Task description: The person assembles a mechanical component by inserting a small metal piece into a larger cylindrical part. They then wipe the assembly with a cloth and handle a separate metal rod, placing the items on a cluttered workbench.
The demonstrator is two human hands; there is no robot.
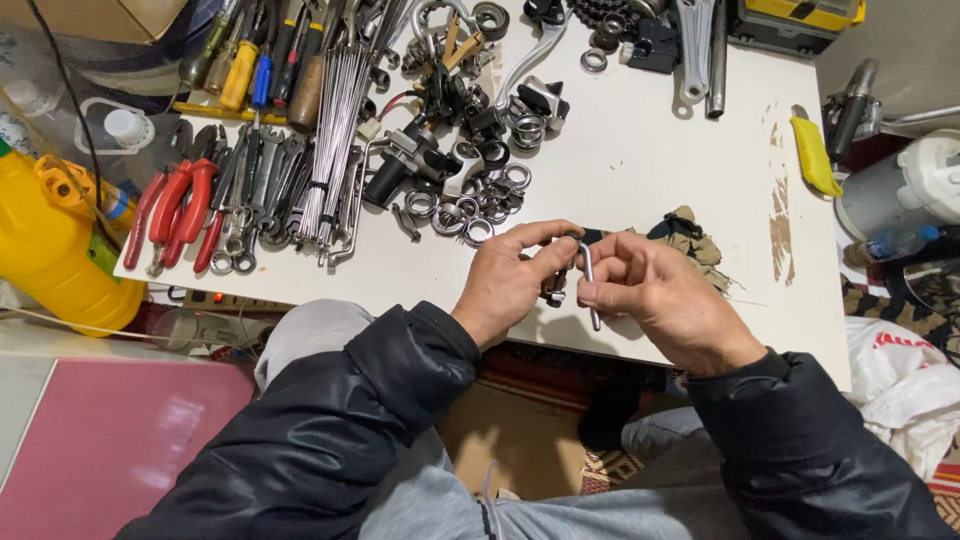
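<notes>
I have both hands together over the near edge of the white table (650, 150). My left hand (510, 280) is curled shut around a small dark metal part (556, 290), mostly hidden by the fingers, so I cannot tell just what it is. My right hand (655, 295) pinches a thin bent metal key (590, 285) between thumb and fingers, its short end turned into the part and its long leg hanging down. Just beyond my hands lies a crumpled olive and black glove (690, 240). Farther left sit loose metal rings (480, 205), a bundle of spokes (335, 130), wrenches (270, 185) and red-handled pliers (180, 210). I judge the chief risk is the key slipping from its seat, since both things are held in the air with nothing bracing them; a small piece could then drop past the table edge onto my lap or the floor below.
</notes>
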